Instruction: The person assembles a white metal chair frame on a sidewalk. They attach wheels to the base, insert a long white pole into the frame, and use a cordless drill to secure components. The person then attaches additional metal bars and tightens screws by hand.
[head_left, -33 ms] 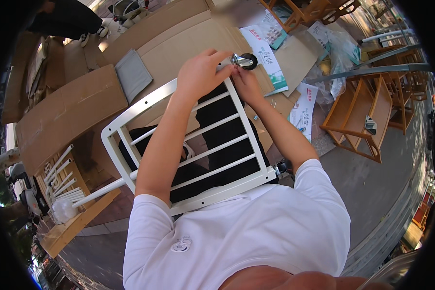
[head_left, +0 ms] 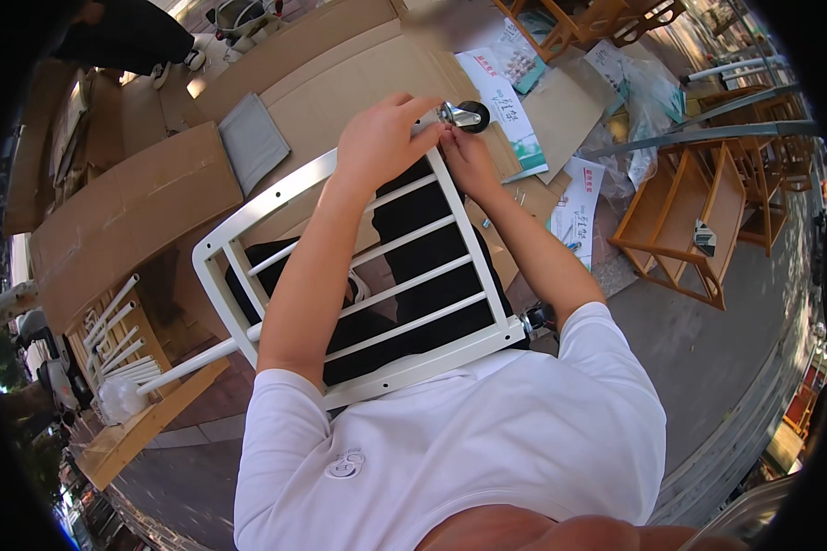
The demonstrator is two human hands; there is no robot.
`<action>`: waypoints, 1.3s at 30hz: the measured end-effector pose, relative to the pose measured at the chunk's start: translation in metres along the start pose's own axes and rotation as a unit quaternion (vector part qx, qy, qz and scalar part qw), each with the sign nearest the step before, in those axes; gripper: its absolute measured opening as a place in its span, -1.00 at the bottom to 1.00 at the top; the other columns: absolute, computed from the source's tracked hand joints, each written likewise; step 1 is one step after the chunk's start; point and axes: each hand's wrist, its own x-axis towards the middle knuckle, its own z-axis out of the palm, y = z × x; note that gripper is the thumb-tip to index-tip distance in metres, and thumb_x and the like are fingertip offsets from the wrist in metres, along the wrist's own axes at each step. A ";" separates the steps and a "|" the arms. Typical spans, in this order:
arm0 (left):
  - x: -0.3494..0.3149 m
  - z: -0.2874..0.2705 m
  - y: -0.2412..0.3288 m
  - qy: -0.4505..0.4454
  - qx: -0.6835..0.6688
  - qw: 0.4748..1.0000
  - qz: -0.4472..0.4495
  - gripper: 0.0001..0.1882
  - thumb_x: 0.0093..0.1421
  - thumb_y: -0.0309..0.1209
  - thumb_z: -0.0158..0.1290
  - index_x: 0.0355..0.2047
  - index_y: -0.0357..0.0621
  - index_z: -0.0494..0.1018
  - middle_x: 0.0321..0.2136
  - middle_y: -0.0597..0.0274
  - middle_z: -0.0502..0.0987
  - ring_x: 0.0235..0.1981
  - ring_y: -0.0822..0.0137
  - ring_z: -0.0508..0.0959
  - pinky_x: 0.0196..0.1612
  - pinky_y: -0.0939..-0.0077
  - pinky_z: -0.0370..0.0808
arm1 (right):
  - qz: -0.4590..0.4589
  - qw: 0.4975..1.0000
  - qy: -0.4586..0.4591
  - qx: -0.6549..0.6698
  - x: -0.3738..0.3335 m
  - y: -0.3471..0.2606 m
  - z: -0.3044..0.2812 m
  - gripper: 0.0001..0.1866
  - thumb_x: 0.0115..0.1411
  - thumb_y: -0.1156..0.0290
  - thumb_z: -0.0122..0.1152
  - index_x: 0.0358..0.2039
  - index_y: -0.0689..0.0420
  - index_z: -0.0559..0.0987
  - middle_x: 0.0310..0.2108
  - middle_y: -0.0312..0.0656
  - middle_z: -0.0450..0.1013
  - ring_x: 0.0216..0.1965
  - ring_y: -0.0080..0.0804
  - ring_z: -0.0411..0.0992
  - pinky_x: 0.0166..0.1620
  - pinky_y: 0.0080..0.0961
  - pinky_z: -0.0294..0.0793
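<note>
A white metal rack frame (head_left: 464,225) with several crossbars rests across my lap. At its far corner is a caster wheel (head_left: 471,117) with a black tyre and shiny metal fork. My left hand (head_left: 377,142) is wrapped over the frame beside that corner, thumb and fingers toward the caster. Just right of it, my right hand (head_left: 469,163) is closed with its fingertips pinched at the caster's metal base; the fingertips are partly hidden. Another caster (head_left: 535,319) is fitted at the near right corner. A white tube (head_left: 193,361) extends from the frame's left side.
White tubes (head_left: 124,344) and a plastic-wrapped bundle lie at left. Large cardboard sheets (head_left: 119,230) and a grey panel (head_left: 253,142) spread ahead. Printed sheets (head_left: 574,207), plastic bags (head_left: 648,119) and a brown wooden shelf unit (head_left: 685,220) are at right. A person's legs (head_left: 133,41) show far left.
</note>
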 end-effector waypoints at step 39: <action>-0.002 0.001 0.005 0.014 0.007 1.000 0.007 -0.67 0.26 -0.20 0.15 0.04 0.18 0.57 -0.23 0.22 0.60 -0.25 0.07 0.62 -0.20 0.23 0.54 | 0.007 0.998 0.064 0.027 0.005 0.010 0.014 -0.73 0.46 0.37 -0.08 -0.28 0.23 0.55 -0.51 -0.25 0.50 -0.44 -0.47 0.48 -0.30 -0.46 0.46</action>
